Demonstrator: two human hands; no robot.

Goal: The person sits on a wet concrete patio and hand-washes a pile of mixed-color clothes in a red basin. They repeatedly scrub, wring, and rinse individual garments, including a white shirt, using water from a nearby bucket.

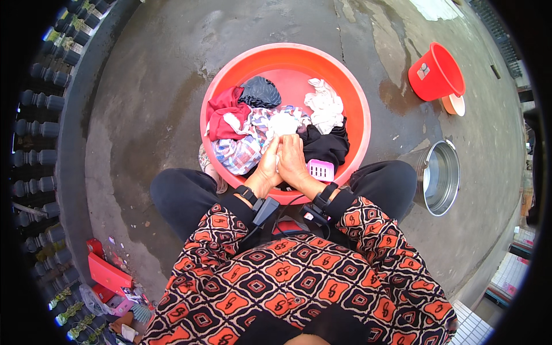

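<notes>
A large red plastic basin (291,79) stands between my knees with several garments in it. My left hand (269,166) and my right hand (293,158) press together near its middle, gripping a white cloth (283,123) that bulges out beyond the fingers. Under and left of the hands lies a checked garment (237,154). A dark red garment (225,114) and a dark patterned cloth (261,91) are heaped farther left. On the right are another white cloth (324,105) and a black garment (327,145). By my right wrist sits a pink slotted soap dish (321,170).
To the right, a metal bucket (442,177) holds water. Beyond it, a red plastic bucket (435,71) stands beside a small pale basin (454,105). The concrete floor (151,86) has wet patches. A balustrade (41,127) runs along the left, with red boxes (110,274) near it.
</notes>
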